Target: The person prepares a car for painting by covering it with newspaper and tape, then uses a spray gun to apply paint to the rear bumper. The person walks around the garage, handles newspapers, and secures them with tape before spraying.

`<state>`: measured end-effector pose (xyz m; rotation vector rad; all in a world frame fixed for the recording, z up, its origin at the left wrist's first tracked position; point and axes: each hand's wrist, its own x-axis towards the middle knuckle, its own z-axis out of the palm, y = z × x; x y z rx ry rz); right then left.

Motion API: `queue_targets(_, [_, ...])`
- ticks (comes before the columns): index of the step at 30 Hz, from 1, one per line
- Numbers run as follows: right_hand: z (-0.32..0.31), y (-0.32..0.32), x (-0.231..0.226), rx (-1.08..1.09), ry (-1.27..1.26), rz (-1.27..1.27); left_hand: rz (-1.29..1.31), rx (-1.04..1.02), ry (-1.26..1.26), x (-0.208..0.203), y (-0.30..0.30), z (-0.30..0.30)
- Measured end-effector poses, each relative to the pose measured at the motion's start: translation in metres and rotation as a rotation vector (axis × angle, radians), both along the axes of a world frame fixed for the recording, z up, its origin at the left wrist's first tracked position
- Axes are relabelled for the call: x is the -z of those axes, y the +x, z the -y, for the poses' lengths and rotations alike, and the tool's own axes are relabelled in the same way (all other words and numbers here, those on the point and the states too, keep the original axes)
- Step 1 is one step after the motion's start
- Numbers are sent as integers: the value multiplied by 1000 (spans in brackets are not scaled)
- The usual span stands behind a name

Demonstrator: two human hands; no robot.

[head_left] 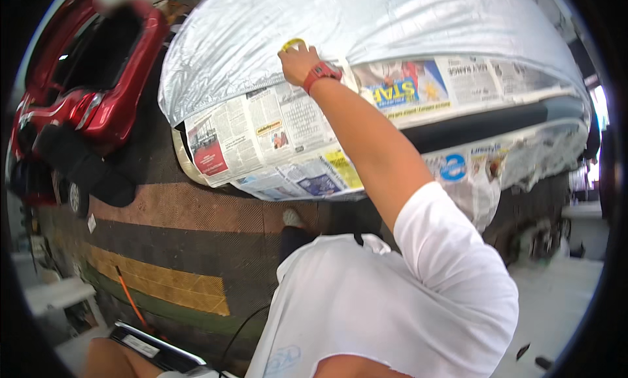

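Observation:
My right hand (298, 64), with a red watch (322, 73) on its wrist, reaches over a covered car. Its fingers close on a small yellow roll of tape (292, 44), partly hidden by the hand. Under the hand, a silvery plastic sheet (222, 64) meets sheets of newspaper (261, 123) along a wrinkled edge. The newspaper covers the car's end above and below a dark strip (484, 126). My left hand is not visible.
A red car (121, 110) with its tailgate raised stands at the left, a black padded piece (85, 165) beside it. Bare skin and a black, silver-edged object (157, 348) show at lower left, near an orange rod (133, 299). Striped matting (190, 247) covers the floor.

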<state>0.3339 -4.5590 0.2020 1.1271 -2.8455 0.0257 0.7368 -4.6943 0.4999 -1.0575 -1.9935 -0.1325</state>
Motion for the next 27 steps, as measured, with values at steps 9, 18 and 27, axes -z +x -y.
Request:
queue_targets(9, [-7,-28,39,174,-358,-67,-334,273,256,41,-128,115])
queue_targets(18, [-192,333,24,203,-773,248,1236,-76,305,420,-71,24])
queue_targets(27, [-390,763,251,2338,-636,457,1942,36,-544,547,17,-28])
